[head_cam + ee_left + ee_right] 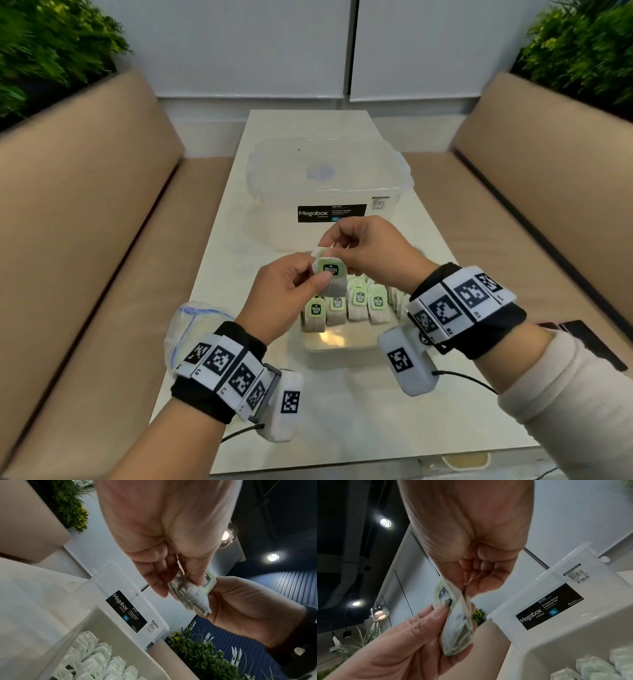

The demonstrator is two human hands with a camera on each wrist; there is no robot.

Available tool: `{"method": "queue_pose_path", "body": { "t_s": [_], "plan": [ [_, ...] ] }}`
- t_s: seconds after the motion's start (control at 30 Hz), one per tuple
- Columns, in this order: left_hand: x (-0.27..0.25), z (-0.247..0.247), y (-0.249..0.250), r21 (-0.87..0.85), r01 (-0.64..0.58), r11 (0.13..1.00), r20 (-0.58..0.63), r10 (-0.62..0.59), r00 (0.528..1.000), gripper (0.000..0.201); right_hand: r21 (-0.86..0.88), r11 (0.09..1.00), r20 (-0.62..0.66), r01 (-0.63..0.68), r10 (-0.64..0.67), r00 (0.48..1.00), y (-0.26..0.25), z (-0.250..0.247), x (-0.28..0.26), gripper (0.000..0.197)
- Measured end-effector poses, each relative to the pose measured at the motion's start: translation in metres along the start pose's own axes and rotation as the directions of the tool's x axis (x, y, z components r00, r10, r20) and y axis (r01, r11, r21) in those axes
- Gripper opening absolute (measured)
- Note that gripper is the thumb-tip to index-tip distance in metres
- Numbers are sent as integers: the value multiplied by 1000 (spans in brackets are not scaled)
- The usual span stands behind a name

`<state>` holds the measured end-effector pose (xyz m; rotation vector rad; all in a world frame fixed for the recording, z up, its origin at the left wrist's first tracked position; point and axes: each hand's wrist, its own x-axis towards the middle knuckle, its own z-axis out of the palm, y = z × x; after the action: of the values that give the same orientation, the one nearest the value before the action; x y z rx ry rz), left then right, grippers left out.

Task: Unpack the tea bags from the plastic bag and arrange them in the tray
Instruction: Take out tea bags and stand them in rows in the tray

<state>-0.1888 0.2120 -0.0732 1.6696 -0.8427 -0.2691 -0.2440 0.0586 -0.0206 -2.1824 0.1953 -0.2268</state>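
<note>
Above the tray, both hands hold a small bundle of tea bags (331,275) with green tags. My left hand (313,275) grips the bundle from the left, thumb across the front tag. My right hand (335,244) pinches the top edge of one bag in it. The left wrist view shows the bundle (190,597) between my left hand (181,586) and the right palm (243,609). From the right wrist, my right hand (467,588) pinches the bundle's (458,626) top. The beige tray (339,346) holds rows of upright tea bags (358,303). A crumpled clear plastic bag (191,320) lies left of the tray.
A clear lidded Megabox storage box (329,178) stands on the pale table just behind the tray. Tan benches (85,240) run along both sides, with plants (51,44) behind them. A dark flat object (579,337) lies on the right bench.
</note>
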Motion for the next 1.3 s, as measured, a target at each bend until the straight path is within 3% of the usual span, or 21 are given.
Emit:
{"method": "queue_pose_path", "body": {
  "t_s": [0.17, 0.3, 0.4, 0.6, 0.73, 0.9, 1.03, 1.3],
  "plan": [
    [2, 2, -3, 17, -4, 1000, 8, 3, 1000, 24, -107, 994, 60, 6, 1, 998, 0, -11, 2, 4],
    [1, -1, -13, 0, 29, 1000, -77, -29, 997, 20, -236, 971, 92, -27, 50, 995, 8, -20, 9, 8],
    [-2, -4, -25, -31, 118, 992, -123, -121, 985, 15, -377, 925, 171, -54, 127, 977, 23, -21, 17, 8],
    [-8, 1, -41, -83, 248, 965, -97, -256, 962, 13, -646, 762, 401, 40, 295, 867, 55, -3, 33, 11],
    [-10, 3, -48, -119, 307, 944, -82, -317, 945, 11, -677, 724, 513, 132, 336, 790, 69, 11, 48, 6],
    [-10, 7, -49, -147, 336, 930, -96, -351, 931, 10, -687, 688, 589, 233, 340, 733, 76, 32, 61, 11],
    [-10, 8, -47, -155, 337, 929, -103, -354, 929, 9, -715, 639, 590, 284, 334, 735, 79, 37, 65, 14],
    [-11, 10, -46, -153, 334, 930, -108, -351, 930, 10, -722, 647, 545, 245, 315, 777, 83, 36, 71, 17]
  ]
}}
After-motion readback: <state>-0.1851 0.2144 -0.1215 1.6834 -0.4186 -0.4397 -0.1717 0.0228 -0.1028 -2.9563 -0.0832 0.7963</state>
